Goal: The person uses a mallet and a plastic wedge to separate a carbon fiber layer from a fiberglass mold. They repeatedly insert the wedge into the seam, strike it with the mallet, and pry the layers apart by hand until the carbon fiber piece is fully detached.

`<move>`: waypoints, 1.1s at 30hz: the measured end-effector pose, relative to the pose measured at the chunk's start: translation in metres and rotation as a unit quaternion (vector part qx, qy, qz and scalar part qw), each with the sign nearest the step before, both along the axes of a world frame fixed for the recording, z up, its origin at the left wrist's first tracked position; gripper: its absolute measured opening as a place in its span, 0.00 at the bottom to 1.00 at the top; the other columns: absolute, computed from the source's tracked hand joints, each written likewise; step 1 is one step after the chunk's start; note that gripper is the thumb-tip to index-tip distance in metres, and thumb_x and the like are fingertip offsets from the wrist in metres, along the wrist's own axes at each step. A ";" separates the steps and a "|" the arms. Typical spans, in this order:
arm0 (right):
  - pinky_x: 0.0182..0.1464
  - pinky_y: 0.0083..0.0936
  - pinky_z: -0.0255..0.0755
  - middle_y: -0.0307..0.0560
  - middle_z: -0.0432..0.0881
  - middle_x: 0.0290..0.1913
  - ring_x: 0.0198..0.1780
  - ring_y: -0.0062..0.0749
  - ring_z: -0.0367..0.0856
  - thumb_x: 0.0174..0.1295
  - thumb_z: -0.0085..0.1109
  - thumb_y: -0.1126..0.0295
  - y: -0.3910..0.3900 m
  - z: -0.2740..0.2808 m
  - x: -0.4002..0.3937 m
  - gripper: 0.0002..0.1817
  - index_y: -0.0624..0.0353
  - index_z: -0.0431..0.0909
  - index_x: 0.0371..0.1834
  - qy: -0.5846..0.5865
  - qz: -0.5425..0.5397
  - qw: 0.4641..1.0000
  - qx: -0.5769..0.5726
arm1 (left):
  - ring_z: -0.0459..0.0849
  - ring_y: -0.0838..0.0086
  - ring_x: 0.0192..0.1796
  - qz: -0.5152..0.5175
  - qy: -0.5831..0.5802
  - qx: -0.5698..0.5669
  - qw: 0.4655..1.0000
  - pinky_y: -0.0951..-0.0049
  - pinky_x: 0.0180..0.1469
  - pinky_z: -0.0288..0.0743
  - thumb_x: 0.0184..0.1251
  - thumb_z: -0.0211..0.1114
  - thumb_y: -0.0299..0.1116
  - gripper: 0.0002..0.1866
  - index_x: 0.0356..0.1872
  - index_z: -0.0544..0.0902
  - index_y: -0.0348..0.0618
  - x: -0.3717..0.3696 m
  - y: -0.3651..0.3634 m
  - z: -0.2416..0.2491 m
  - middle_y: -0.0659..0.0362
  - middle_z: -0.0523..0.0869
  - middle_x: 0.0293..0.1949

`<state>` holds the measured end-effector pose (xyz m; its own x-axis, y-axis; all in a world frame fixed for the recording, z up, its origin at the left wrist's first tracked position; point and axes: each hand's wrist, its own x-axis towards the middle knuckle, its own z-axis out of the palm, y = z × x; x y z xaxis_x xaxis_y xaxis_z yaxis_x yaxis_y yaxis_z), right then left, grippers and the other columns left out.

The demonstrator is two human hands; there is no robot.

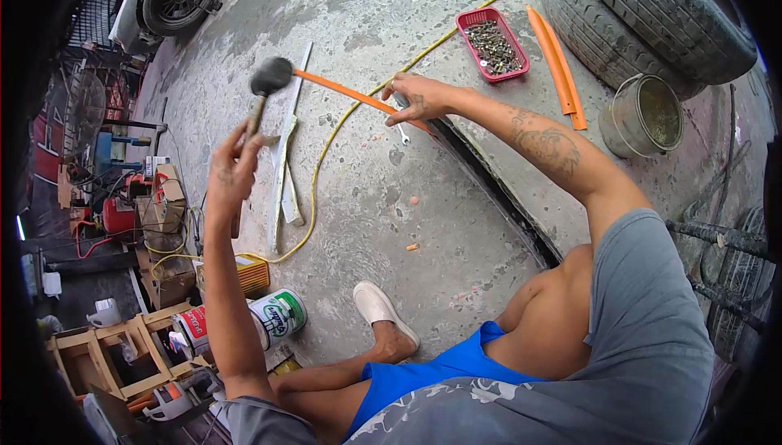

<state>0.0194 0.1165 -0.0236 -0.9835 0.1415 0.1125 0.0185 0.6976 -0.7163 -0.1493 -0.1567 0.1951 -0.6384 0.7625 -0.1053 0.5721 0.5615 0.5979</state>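
My left hand (232, 170) is wrapped round the wooden handle of a mallet (271, 76), whose dark head is raised near the far end of an orange strip (338, 88). My right hand (417, 100) grips that strip, thumb and fingers on either side of it. A dark object, too hidden to name, shows under the palm. From my right hand a long black piece (497, 188) runs down toward my bent knee, in line with the strip. A small wrench (404, 135) is just below my right hand.
Pale metal strips (285, 160) and a yellow hose (326, 152) lie on the concrete. Upper right are a red basket (494, 44) of small hardware, an orange piece (557, 66), tires (603, 30) and a bucket (641, 116). Paint cans (278, 315) and a wooden frame (122, 355) stand lower left.
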 end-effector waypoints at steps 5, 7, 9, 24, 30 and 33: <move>0.58 0.36 0.74 0.55 0.83 0.48 0.55 0.47 0.80 0.55 0.70 0.44 0.000 0.004 0.003 0.31 0.62 0.80 0.48 0.009 0.021 0.998 -0.058 | 0.65 0.88 0.16 0.030 0.024 0.031 0.999 0.81 0.15 0.57 0.75 0.61 0.41 0.23 0.66 0.77 0.42 -0.003 0.004 -0.009 0.70 0.70 0.18; 0.56 0.37 0.74 0.56 0.84 0.47 0.53 0.46 0.81 0.56 0.70 0.44 -0.004 0.005 0.001 0.31 0.62 0.80 0.48 -0.008 0.026 0.996 -0.090 | 0.65 0.87 0.16 -0.014 0.012 -0.033 0.999 0.81 0.15 0.57 0.75 0.61 0.42 0.23 0.66 0.77 0.42 0.009 0.000 -0.004 0.69 0.70 0.18; 0.55 0.35 0.75 0.56 0.84 0.48 0.53 0.46 0.82 0.55 0.71 0.45 -0.001 0.004 0.003 0.30 0.63 0.81 0.47 -0.011 0.017 0.997 -0.072 | 0.65 0.87 0.16 0.020 -0.001 0.005 1.000 0.80 0.15 0.57 0.75 0.61 0.42 0.24 0.65 0.77 0.42 0.003 0.001 -0.004 0.69 0.70 0.18; 0.45 0.35 0.74 0.50 0.84 0.38 0.40 0.42 0.82 0.54 0.72 0.51 -0.010 -0.004 0.005 0.27 0.63 0.78 0.44 -0.030 0.061 0.996 -0.052 | 0.65 0.88 0.17 0.012 -0.013 -0.016 1.000 0.80 0.16 0.57 0.75 0.61 0.45 0.21 0.61 0.79 0.43 0.010 -0.003 -0.018 0.71 0.69 0.19; 0.46 0.32 0.76 0.50 0.84 0.37 0.41 0.42 0.83 0.50 0.73 0.51 -0.017 -0.003 0.007 0.28 0.63 0.77 0.44 -0.048 0.047 0.994 -0.088 | 0.63 0.89 0.15 0.039 0.042 0.056 0.997 0.81 0.14 0.55 0.77 0.60 0.42 0.16 0.55 0.81 0.43 -0.023 -0.013 -0.026 0.70 0.69 0.19; 0.45 0.32 0.76 0.51 0.83 0.38 0.41 0.41 0.82 0.50 0.72 0.53 -0.018 0.001 0.010 0.27 0.63 0.76 0.44 -0.058 0.085 0.993 -0.050 | 0.69 0.86 0.20 -0.075 0.160 0.020 0.984 0.78 0.18 0.60 0.75 0.62 0.45 0.21 0.57 0.81 0.39 -0.004 -0.019 -0.031 0.67 0.74 0.23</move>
